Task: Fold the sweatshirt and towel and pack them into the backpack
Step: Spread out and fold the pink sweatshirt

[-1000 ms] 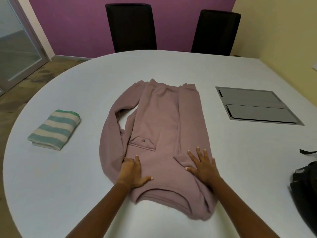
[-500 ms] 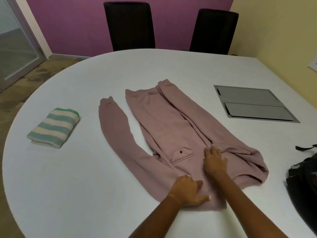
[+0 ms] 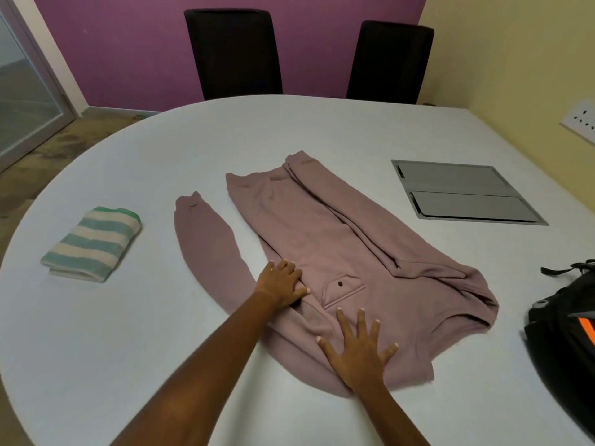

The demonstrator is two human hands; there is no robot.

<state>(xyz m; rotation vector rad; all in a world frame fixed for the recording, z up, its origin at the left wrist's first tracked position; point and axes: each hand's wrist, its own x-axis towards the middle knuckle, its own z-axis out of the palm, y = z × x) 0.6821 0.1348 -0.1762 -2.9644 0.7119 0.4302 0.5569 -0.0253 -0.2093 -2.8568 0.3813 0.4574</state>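
Note:
A dusty-pink sweatshirt lies flat and slanted across the middle of the white table. One sleeve stretches out to the left and the other is folded over the body. My left hand presses flat where the left sleeve meets the body. With fingers spread, my right hand rests flat on the near edge of the sweatshirt. A folded green-and-cream striped towel sits at the left. The black backpack, with an orange stripe, is partly cut off at the right edge.
A grey cable hatch is set into the table at the back right. Two black chairs stand at the far side against a purple wall. A wall socket is on the yellow wall at the right.
The sweatshirt was turned from upright to slanted, and its left sleeve now lies out straight. My left hand moved up to the sleeve joint; my right hand moved down to the near edge.

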